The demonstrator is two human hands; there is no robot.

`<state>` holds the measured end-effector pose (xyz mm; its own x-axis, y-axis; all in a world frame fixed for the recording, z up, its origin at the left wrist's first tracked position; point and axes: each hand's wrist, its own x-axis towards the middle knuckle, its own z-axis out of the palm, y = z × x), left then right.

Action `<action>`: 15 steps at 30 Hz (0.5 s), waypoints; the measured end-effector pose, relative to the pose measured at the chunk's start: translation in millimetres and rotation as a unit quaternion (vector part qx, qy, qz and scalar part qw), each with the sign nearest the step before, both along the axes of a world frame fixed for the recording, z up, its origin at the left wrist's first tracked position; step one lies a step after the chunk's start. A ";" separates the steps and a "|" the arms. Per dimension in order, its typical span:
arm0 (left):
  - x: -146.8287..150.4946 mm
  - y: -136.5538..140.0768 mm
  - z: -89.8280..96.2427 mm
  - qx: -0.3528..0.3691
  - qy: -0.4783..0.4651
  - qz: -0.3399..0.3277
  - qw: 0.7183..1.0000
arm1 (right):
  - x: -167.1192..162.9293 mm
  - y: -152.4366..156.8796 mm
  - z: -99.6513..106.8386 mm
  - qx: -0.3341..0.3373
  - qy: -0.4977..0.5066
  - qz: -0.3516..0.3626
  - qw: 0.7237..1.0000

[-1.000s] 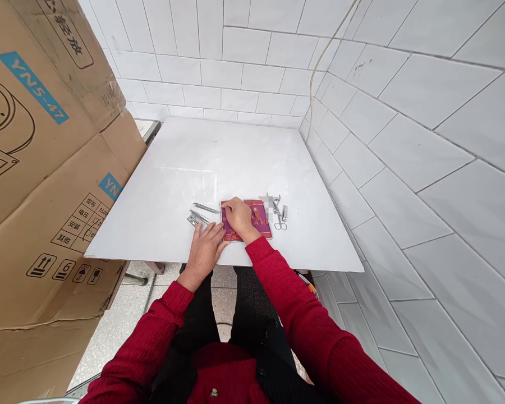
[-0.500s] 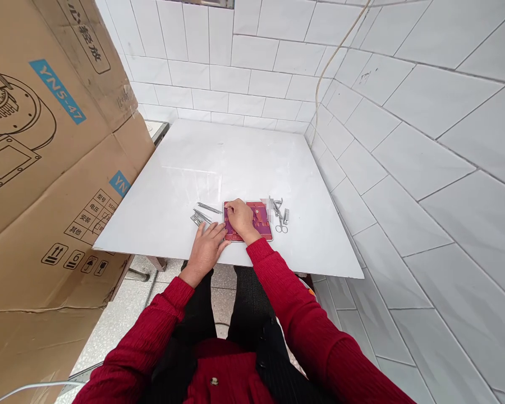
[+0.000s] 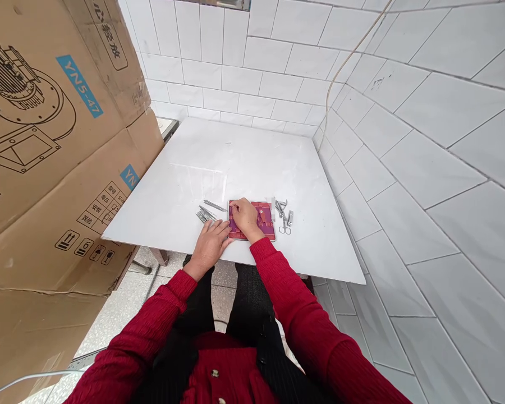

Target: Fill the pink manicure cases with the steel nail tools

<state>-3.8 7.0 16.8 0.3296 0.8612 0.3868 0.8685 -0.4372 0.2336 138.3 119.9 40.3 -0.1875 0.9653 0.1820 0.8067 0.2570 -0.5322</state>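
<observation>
An opened red and purple manicure case (image 3: pixel 267 229) lies flat near the front edge of the white table. My right hand (image 3: pixel 244 217) is over its left half, fingers curled and pinched together; whatever they hold is too small or hidden to make out. At the case's lower left edge rests my left hand (image 3: pixel 212 240), its fingers stretched out and touching the case. Slim metal tools (image 3: pixel 214 205) lie just left of the case, partly beside my left fingertips. Small scissors (image 3: pixel 285 229), a nail clipper (image 3: pixel 290 217) and other metal tools (image 3: pixel 280 205) lie on its right.
The white table (image 3: pixel 252 163) meets a tiled wall (image 3: pixel 252 81) at the back and another on the right. A large cardboard box (image 3: pixel 67 168) stands close along the left side. A thin cable (image 3: pixel 340 73) hangs down in the far right corner.
The whole view has shifted slightly, so the table and box appear farther right. Both hands keep nearly the same places on the case, the right one still pinched over its left half.
</observation>
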 end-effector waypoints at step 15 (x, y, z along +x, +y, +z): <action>1.6 1.1 -3.5 0.002 0.003 0.010 1.000 | 0.2 -0.7 0.0 0.008 0.004 -0.001 1.000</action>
